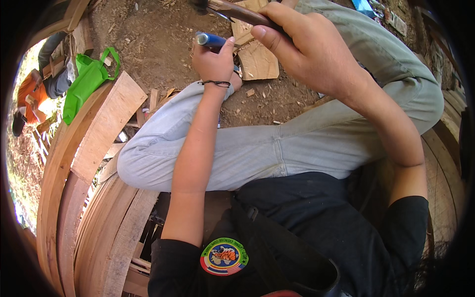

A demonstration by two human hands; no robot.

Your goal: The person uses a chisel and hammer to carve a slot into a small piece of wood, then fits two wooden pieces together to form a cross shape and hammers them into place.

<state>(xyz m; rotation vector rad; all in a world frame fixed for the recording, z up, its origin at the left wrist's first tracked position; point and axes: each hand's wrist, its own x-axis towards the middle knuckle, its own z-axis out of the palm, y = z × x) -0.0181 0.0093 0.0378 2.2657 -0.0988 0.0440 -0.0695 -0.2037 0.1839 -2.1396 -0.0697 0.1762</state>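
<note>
My left hand (213,63), a dark cord round its wrist, is closed round the blue handle of a chisel (213,40). The handle's pale butt end faces left, and its blade is hidden from view. Above and to the right, my right hand (316,52) grips the brown wooden handle of a hammer (245,15). The dark hammer head is at the top edge, partly cut off, above and apart from the chisel's butt. Beside my left hand, a pale wooden block (260,62) lies on the ground between my legs.
Curved wooden boards (106,232) are stacked at my left, with a loose plank (110,126) on top. Beyond them are a green bag (89,81) and a person in orange (34,99). Wood chips litter the dirt ground (153,37). More timber (443,183) stands at right.
</note>
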